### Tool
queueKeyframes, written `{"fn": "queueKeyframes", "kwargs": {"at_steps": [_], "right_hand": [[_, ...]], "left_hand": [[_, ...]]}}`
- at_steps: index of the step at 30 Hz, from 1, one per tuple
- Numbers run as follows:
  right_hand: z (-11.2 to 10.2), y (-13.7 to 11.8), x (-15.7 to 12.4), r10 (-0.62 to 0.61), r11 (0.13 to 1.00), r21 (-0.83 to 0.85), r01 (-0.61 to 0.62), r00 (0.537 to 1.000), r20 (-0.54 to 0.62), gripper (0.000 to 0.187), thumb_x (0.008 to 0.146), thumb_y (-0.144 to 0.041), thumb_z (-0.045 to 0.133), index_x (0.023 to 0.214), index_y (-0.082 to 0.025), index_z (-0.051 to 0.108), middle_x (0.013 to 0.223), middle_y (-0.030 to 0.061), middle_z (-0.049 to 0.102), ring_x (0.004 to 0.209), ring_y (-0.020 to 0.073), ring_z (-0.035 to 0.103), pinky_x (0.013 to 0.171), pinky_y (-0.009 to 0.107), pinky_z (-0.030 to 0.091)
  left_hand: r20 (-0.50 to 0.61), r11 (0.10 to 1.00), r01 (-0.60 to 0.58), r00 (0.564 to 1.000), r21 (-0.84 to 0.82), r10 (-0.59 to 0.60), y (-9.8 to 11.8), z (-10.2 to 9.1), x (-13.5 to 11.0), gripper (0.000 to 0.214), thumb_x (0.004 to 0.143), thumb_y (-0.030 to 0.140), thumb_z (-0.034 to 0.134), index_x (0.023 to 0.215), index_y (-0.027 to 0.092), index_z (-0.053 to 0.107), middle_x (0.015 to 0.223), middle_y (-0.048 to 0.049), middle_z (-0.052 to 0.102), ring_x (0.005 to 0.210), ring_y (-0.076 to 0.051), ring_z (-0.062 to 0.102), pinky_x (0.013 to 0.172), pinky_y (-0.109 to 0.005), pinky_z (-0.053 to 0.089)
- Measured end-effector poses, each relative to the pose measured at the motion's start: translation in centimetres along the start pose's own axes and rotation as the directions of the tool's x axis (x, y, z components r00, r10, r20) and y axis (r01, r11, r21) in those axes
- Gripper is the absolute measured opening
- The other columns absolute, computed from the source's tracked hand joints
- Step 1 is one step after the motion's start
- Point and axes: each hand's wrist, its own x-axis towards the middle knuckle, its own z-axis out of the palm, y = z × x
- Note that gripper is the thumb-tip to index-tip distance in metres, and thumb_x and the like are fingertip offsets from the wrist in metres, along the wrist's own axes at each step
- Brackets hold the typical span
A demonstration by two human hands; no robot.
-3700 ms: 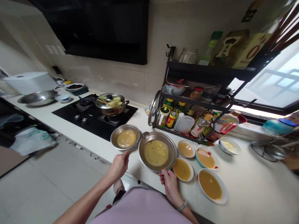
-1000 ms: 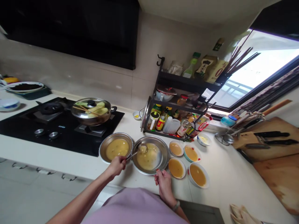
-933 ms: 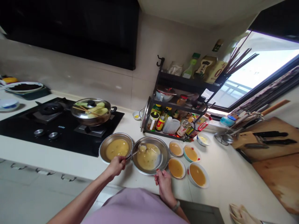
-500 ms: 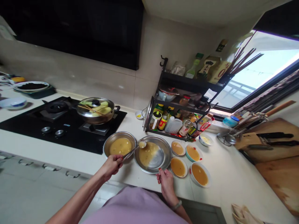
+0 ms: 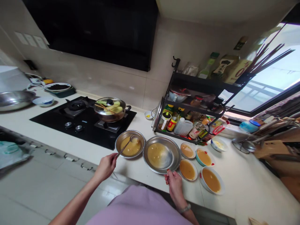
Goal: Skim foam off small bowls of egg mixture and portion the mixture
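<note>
My left hand (image 5: pixel 107 167) is closed around the handle of a metal ladle (image 5: pixel 125 147). The ladle's bowl is in the yellowish liquid of a smaller metal basin (image 5: pixel 117 152). To the right stands a wide, shallow metal pan (image 5: pixel 173 147), whose liquid lies mostly on the left and leaves part of the bottom bare. My right hand (image 5: pixel 174 184) pinches at the near rim of this pan, fingers curled together. Several bowls of orange-brown liquid sit right of it, including a large white bowl (image 5: pixel 221 187) and a small oval bowl (image 5: pixel 195 175).
A lidded pot (image 5: pixel 110 115) with pale green vegetables stands on the black gas hob (image 5: pixel 98 137). Behind the pan is a black spice rack (image 5: pixel 187 106) holding bottles and jars. A bowl of chopped pale pieces (image 5: pixel 219 144) and a knife block (image 5: pixel 269 148) are at the right.
My left hand has moved the ladle from over the wide pan leftward into the smaller basin. My right hand stays at the pan's rim. The view has turned a little left.
</note>
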Motion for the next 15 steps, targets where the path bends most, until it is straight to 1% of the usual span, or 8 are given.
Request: {"fn": "queueKeyframes", "kwargs": {"at_steps": [1, 3, 5, 7, 9, 11, 15], "right_hand": [[0.0, 0.0, 0.0, -0.001, 1.000, 0.000, 0.001, 1.000, -0.002, 0.035, 0.059, -0.048, 0.069, 0.057, -0.020, 0.048, 0.047, -0.0002, 0.056, 0.041, 0.0104, 0.044, 0.039, 0.022, 0.030], [0.1, 0.0, 0.0, -0.005, 1.000, 0.003, 0.005, 1.000, -0.007, 0.034, 0.059, -0.046, 0.068, 0.056, -0.020, 0.046, 0.046, -0.0003, 0.055, 0.040, 0.0101, 0.044, 0.038, 0.022, 0.029], [0.1, -0.1, -0.1, -0.007, 1.000, 0.003, 0.007, 1.000, -0.011, 0.034, 0.059, -0.045, 0.068, 0.055, -0.021, 0.046, 0.046, -0.0002, 0.055, 0.040, 0.0100, 0.043, 0.038, 0.022, 0.028], [0.1, -0.3, -0.1, -0.013, 1.000, -0.005, 0.013, 1.000, -0.007, 0.033, 0.059, -0.045, 0.068, 0.054, -0.020, 0.046, 0.045, -0.0005, 0.055, 0.039, 0.0098, 0.043, 0.037, 0.022, 0.028], [0.2, -0.5, -0.2, -0.024, 1.000, -0.017, 0.024, 1.000, -0.002, 0.034, 0.060, -0.045, 0.068, 0.054, -0.020, 0.046, 0.044, -0.0008, 0.054, 0.039, 0.0095, 0.042, 0.037, 0.022, 0.028], [0.2, -0.7, -0.3, -0.032, 0.999, -0.027, 0.032, 0.999, -0.002, 0.035, 0.060, -0.047, 0.068, 0.053, -0.020, 0.046, 0.044, -0.0007, 0.054, 0.039, 0.0094, 0.042, 0.037, 0.022, 0.028], [0.4, -1.0, -0.5, -0.043, 0.998, -0.037, 0.042, 0.999, -0.006, 0.035, 0.059, -0.047, 0.067, 0.052, -0.020, 0.046, 0.044, -0.0007, 0.054, 0.038, 0.0093, 0.042, 0.037, 0.022, 0.028]], "left_hand": [[-0.030, 0.993, -0.062, 0.997, 0.096, 0.065, -0.4, 0.1, -0.2, 0.030, 0.080, 0.028, 0.042, 0.097, 0.017, 0.065, 0.069, -0.0068, 0.069, 0.063, -0.019, 0.062, 0.061, -0.027, 0.043], [-0.053, 0.968, -0.135, 0.987, 0.213, 0.150, -1.2, 0.4, -0.5, 0.034, 0.083, 0.025, 0.038, 0.105, 0.017, 0.063, 0.080, -0.0097, 0.072, 0.071, -0.022, 0.066, 0.066, -0.029, 0.045], [-0.057, 0.952, -0.167, 0.981, 0.257, 0.188, -1.4, 0.8, -0.7, 0.038, 0.085, 0.024, 0.035, 0.111, 0.016, 0.061, 0.082, -0.0111, 0.073, 0.073, -0.024, 0.068, 0.067, -0.030, 0.046], [-0.046, 0.950, -0.193, 0.977, 0.247, 0.210, -1.2, 1.3, -0.9, 0.038, 0.086, 0.024, 0.034, 0.113, 0.015, 0.060, 0.084, -0.0118, 0.073, 0.075, -0.024, 0.069, 0.067, -0.030, 0.046], [-0.013, 0.952, -0.227, 0.972, 0.204, 0.235, -0.4, 1.8, -1.0, 0.038, 0.087, 0.025, 0.034, 0.112, 0.014, 0.060, 0.087, -0.0125, 0.073, 0.076, -0.024, 0.069, 0.069, -0.030, 0.046], [0.044, 0.948, -0.268, 0.963, 0.172, 0.265, 0.7, 2.7, -0.9, 0.037, 0.088, 0.023, 0.034, 0.112, 0.014, 0.060, 0.086, -0.0127, 0.073, 0.076, -0.024, 0.068, 0.069, -0.029, 0.046], [0.185, 0.920, -0.333, 0.937, 0.205, 0.298, 2.3, 5.4, -0.4, 0.035, 0.086, 0.015, 0.035, 0.110, 0.015, 0.060, 0.082, -0.0127, 0.071, 0.079, -0.023, 0.067, 0.070, -0.029, 0.045]]}}
